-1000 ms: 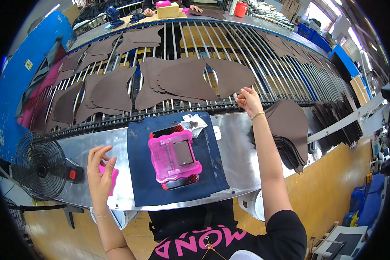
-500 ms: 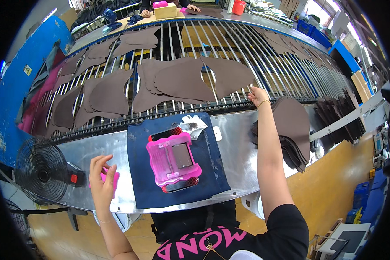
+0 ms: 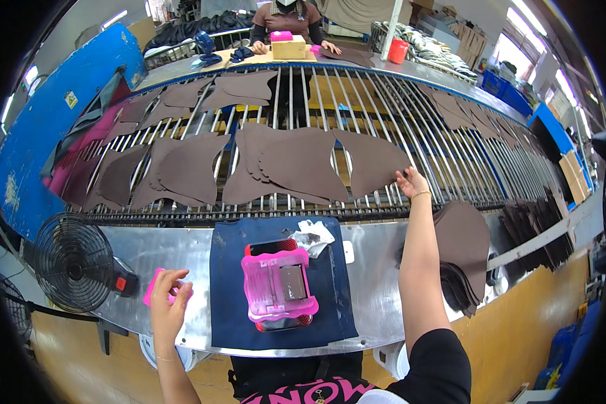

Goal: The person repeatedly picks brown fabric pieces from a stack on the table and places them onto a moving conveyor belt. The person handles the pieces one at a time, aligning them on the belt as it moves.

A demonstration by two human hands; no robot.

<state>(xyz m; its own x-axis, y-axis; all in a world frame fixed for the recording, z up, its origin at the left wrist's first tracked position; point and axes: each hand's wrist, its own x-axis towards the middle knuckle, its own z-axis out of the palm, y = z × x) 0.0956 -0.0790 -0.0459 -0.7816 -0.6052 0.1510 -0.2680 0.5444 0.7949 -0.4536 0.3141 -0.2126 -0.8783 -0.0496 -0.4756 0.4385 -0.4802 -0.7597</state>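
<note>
My right hand [image 3: 415,184] reaches forward to the bar rack, thumb and fingers closed at the right tip of a flat brown cut piece [image 3: 369,161]. To its left, a larger group of overlapping brown pieces [image 3: 296,165] lies on the bars. My left hand [image 3: 168,299] hovers over a small pink object [image 3: 152,289] on the metal table, fingers loosely curled and apart; the hand partly hides the object. Between my arms, a pink translucent tray-like device [image 3: 266,286] with a dark rectangular block [image 3: 292,282] stands on a dark blue mat [image 3: 229,326].
A crumpled white cloth [image 3: 313,236] lies on the mat. At left stands a black fan [image 3: 74,262]; at right, stacked brown pieces [image 3: 463,236] overhang the table edge. Metal bars [image 3: 451,161] span beyond the table. Across them another person [image 3: 286,20] sits behind a small box [image 3: 289,47].
The view has tilted up, so everything sits lower and more of the person opposite shows. Both my hands keep nearly the same places beside the brown piece and the pink object.
</note>
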